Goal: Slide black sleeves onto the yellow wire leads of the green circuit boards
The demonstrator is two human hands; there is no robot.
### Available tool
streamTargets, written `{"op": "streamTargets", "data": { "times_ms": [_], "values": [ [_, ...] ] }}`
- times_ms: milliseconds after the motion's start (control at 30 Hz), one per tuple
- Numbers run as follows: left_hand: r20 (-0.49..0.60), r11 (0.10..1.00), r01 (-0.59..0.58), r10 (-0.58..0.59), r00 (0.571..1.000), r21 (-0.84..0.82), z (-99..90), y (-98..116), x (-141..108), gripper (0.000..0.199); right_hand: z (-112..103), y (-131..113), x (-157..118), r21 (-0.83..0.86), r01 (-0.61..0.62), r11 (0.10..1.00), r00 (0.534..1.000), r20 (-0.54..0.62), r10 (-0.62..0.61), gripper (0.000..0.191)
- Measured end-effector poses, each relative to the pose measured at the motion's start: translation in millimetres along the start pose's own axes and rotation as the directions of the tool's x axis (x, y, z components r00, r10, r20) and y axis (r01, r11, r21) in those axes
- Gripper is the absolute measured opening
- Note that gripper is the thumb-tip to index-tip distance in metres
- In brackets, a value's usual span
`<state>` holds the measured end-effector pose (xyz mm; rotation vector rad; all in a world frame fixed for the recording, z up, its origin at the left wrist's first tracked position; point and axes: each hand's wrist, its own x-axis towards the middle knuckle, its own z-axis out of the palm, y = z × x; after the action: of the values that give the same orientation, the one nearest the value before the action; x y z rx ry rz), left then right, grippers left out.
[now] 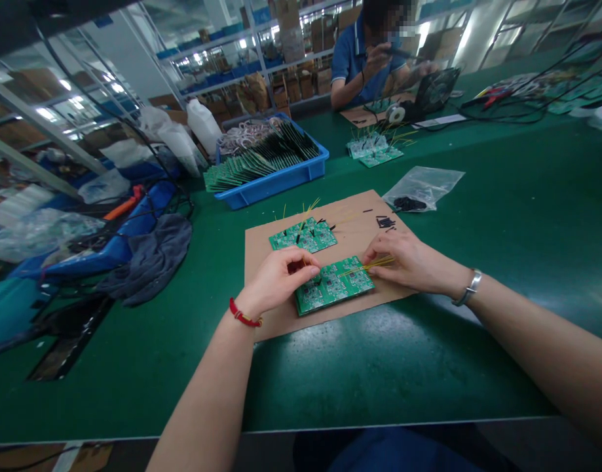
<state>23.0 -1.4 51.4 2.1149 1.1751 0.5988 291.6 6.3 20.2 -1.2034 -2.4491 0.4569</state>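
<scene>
We work on the nearer green circuit board (330, 286), which lies on a cardboard sheet (374, 229) just beside a second board (303, 236). Our left hand (276, 278) is curled down onto the board; we cannot tell whether it grips anything. Our right hand (413, 262) pinches yellow wires (372, 265) closed. We judge this step to be fitting the wires; the next move calls for seating them squarely.
</scene>
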Motion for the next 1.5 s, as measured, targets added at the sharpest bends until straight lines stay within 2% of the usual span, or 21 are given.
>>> {"op": "streamTargets", "data": {
  "times_ms": [100,167,233,300,367,433,500,533,567,600,633,700,733,800,900,1033,1167,1267,1333,1400,1500],
  "values": [
    [0.0,0.997,0.016,-0.016,1.0,-0.08,5.3,-1.2,0.3,0.011,1.5,0.9,0.0,-0.014,-0.007,1.0,1.0,-0.002,0.007,0.009],
    [-0.06,0.994,0.014,-0.02,0.998,-0.104,7.2,-1.0,1.0,0.011,2.7,1.8,0.1,-0.021,-0.01,1.0,1.0,-0.006,0.01,0.009],
    [-0.179,0.996,-0.006,-0.011,0.984,-0.091,7.4,-0.3,2.1,0.009,3.8,2.5,0.4,-0.026,-0.006,1.0,1.0,-0.009,0.006,0.009],
    [-0.359,0.996,-0.038,0.008,0.933,-0.076,6.5,1.3,3.0,0.009,4.5,2.7,0.9,-0.033,-0.001,0.999,1.0,-0.009,0.001,0.009],
    [-0.585,0.997,-0.076,0.054,0.809,-0.014,5.7,5.0,2.2,0.011,4.9,2.0,1.4,-0.045,0.0,0.999,1.0,-0.011,0.0,0.008],
    [-0.761,0.985,-0.108,0.174,0.626,0.136,7.2,11.7,-1.4,0.011,4.9,0.7,1.7,-0.064,0.002,0.998,1.0,-0.018,-0.003,0.008],
    [-0.797,0.921,-0.174,0.389,0.463,0.348,13.3,20.7,-7.7,0.014,4.8,-0.8,1.5,-0.086,0.006,0.996,1.0,-0.022,-0.008,0.008],
    [-0.758,0.865,-0.23,0.502,0.418,0.446,18.7,25.6,-11.4,0.017,4.7,-1.4,1.4,-0.097,0.009,0.995,1.0,-0.021,-0.011,0.009],
    [-0.689,0.802,-0.3,0.597,0.41,0.517,25.7,30.2,-14.8,0.02,4.8,-2.0,1.2,-0.108,0.012,0.994,1.0,-0.018,-0.014,0.009],
    [-0.603,0.744,-0.374,0.668,0.437,0.553,34.0,34.4,-17.6,0.021,4.8,-2.6,0.9,-0.119,0.014,0.993,1.0,-0.015,-0.016,0.01],
    [-0.505,0.711,-0.438,0.701,0.504,0.55,43.1,37.9,-19.6,0.021,4.9,-3.1,0.8,-0.128,0.014,0.992,1.0,-0.014,-0.016,0.01],
    [-0.328,0.728,-0.491,0.667,0.669,0.478,61.2,41.7,-19.8,0.016,5.0,-4.2,0.7,-0.138,0.013,0.99,1.0,-0.016,-0.015,0.01],
    [-0.273,0.759,-0.471,0.619,0.736,0.45,68.9,41.8,-18.2,0.014,5.0,-4.9,0.7,-0.136,0.011,0.991,1.0,-0.02,-0.014,0.009],
    [-0.241,0.827,-0.372,0.498,0.833,0.421,79.0,39.1,-12.7,0.014,4.8,-6.5,1.1,-0.125,0.01,0.992,0.999,-0.031,-0.014,0.007],
    [-0.251,0.902,-0.196,0.306,0.918,0.384,82.2,31.6,-3.7,0.018,3.8,-9.0,1.5,-0.126,0.011,0.992,0.998,-0.063,-0.019,0.005],
    [-0.223,0.924,-0.079,0.172,0.959,0.374,80.7,26.9,5.6,0.02,2.0,-12.9,1.0,-0.136,0.026,0.99,0.993,-0.107,-0.04,0.006],
    [-0.207,0.921,-0.074,0.164,0.965,0.382,82.7,31.4,14.6,0.013,-1.0,-19.9,-0.1,-0.139,0.052,0.989,0.981,-0.176,-0.076,0.006],
    [-0.252,0.949,-0.083,0.164,0.954,0.304,83.0,37.0,18.0,0.017,-8.0,-19.5,0.6,-0.07,0.082,0.994,0.962,-0.255,-0.097,0.007],
    [-0.31,0.979,-0.078,0.134,0.941,0.188,83.6,40.3,16.3,0.018,-15.5,-10.4,2.6,0.019,0.048,0.999,0.934,-0.356,-0.038,0.012],
    [-0.349,0.996,-0.071,0.087,0.933,0.057,86.2,42.2,12.1,0.019,-23.7,6.9,6.5,0.113,-0.039,0.993,0.883,-0.462,0.087,0.018],
    [-0.35,0.995,-0.085,0.06,0.935,-0.058,93.2,41.6,5.1,0.02,-31.4,40.4,16.5,0.137,-0.204,0.969,0.838,-0.487,0.245,0.022]
  ]
}}
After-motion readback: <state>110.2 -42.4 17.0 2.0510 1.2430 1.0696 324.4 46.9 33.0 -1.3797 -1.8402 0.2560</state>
